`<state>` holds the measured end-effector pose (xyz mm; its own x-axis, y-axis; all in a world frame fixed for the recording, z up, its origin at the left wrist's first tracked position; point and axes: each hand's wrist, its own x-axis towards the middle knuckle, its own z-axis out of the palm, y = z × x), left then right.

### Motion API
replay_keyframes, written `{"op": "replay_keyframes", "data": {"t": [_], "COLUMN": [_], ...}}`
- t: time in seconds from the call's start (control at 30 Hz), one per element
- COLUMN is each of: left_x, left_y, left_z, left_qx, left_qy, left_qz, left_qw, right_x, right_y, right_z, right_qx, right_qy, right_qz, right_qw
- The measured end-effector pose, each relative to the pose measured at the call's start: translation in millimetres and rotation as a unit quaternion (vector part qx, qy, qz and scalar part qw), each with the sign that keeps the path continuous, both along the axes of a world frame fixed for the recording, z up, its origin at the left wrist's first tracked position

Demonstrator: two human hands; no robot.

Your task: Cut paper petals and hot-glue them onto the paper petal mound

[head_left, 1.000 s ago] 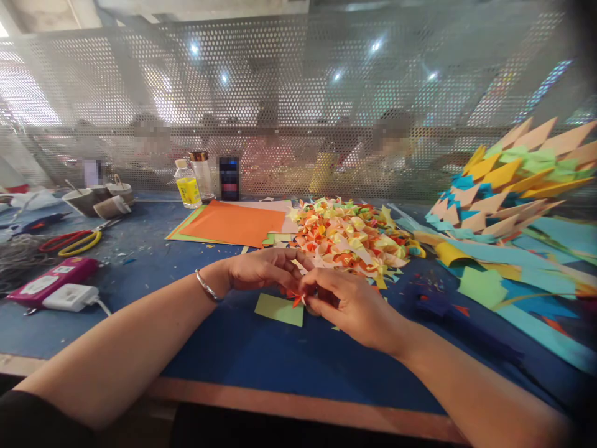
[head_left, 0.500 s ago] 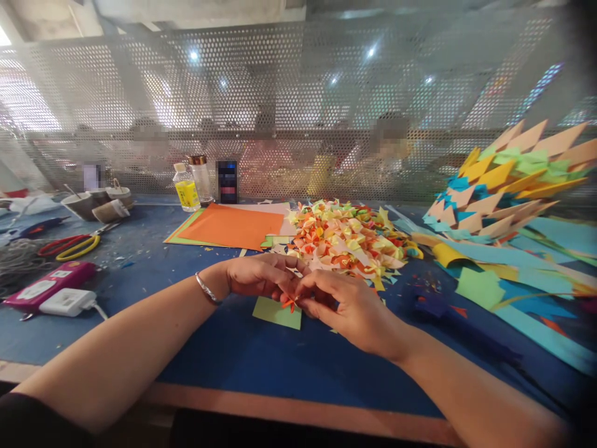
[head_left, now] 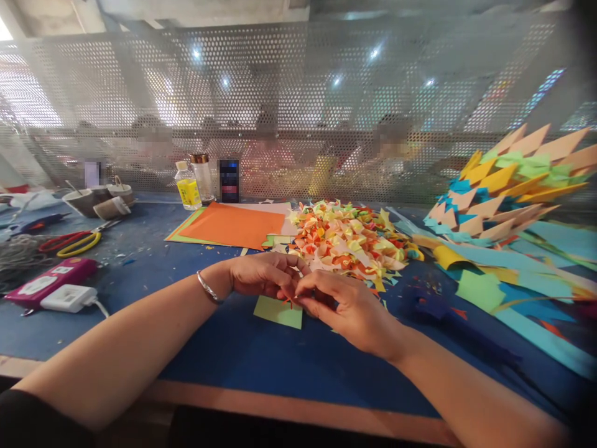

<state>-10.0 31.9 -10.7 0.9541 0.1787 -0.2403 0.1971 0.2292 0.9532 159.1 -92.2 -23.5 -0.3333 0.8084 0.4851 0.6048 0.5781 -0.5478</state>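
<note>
Both my hands meet over the blue table, fingertips pinched together. Between them is a small orange-red piece of folded paper [head_left: 288, 303], mostly hidden by the fingers. My left hand [head_left: 265, 277], with a silver bangle at its wrist, is closed on it from the left. From the right, my right hand [head_left: 342, 305] pinches at the same piece. A pale green paper square [head_left: 278, 313] lies flat on the table under the fingers. Just beyond the hands rises a heap of small folded paper pieces [head_left: 349, 239] in orange, yellow and pink.
Orange paper sheets [head_left: 233, 225] lie behind my left hand. On the left are scissors [head_left: 81, 242], a pink power strip [head_left: 53, 280] and cups [head_left: 79, 202]. A bottle [head_left: 189, 186] and phone [head_left: 229, 180] stand behind. A dark blue glue gun [head_left: 461, 323] and layered paper model [head_left: 494, 186] are at right.
The fingers have shifted slightly around the orange-red paper, and less of it shows now. Both hands stay in nearly the same place; the view has moved a little.
</note>
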Motion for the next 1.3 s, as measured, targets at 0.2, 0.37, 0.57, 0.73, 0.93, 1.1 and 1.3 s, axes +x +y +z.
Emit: {"op": "replay_keyframes", "data": {"t": [0.2,0.37,0.57,0.73,0.93,1.1,1.3], "left_x": [0.5,-0.3,-1.2,-0.6,-0.4,0.7,4.4], "left_y": [-0.1,1.2,0.7,-0.7,0.9,0.1,-2.3], "left_z": [3.2,5.3,7.0,7.8,8.1,7.2,3.6], "left_qx": [0.008,0.014,0.022,0.048,0.041,0.052,0.075], "left_qy": [-0.033,-0.038,-0.042,-0.012,-0.016,-0.007,0.014], "left_qz": [0.036,0.032,0.042,0.026,0.098,0.090,0.081], "left_qw": [0.999,0.999,0.998,0.998,0.994,0.995,0.994], "right_x": [1.8,2.5,3.8,5.2,7.3,8.2,6.7], "right_y": [0.5,0.2,1.1,0.4,2.7,3.7,2.7], "right_z": [-1.6,-2.5,-4.9,-4.5,-3.4,-4.4,-6.9], "right_qx": [-0.014,-0.046,-0.038,-0.030,0.006,0.015,0.000], "right_qy": [0.027,0.065,0.063,0.021,-0.009,-0.017,-0.019], "right_qz": [-0.014,-0.031,-0.037,-0.032,-0.030,-0.028,-0.041], "right_qw": [0.999,0.996,0.997,0.999,0.999,0.999,0.999]}}
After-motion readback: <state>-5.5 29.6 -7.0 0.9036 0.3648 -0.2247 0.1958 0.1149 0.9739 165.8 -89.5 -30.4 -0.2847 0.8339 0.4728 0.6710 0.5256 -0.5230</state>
